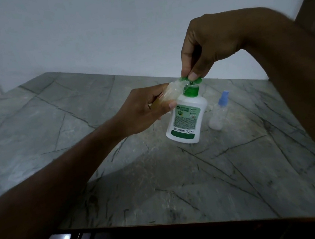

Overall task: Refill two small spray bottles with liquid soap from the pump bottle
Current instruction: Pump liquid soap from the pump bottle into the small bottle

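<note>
Both forearms are bare, with no sleeves, watch or rings showing. The left hand (pixel 147 108) and right hand (pixel 209 44) are ungloved, with short, plain fingernails.

The surface (pixel 120 182) looks like polished stone, grey-green marble with dark veins, smooth with a dull sheen; its near edge shows a thin brownish band. The pump bottle (pixel 186 120) near the far right corner is white opaque plastic, smooth and slightly glossy, with a printed green paper or film label and a glossy green plastic pump head (pixel 191 88). The small bottle (pixel 171 92) in the left hand (pixel 147 108) is clear, thin, shiny plastic. The spray bottle (pixel 217 112) beside the pump bottle is translucent, frosted-looking plastic with a matt blue plastic cap. The wall (pixel 103 27) behind is matt, painted white.
</note>
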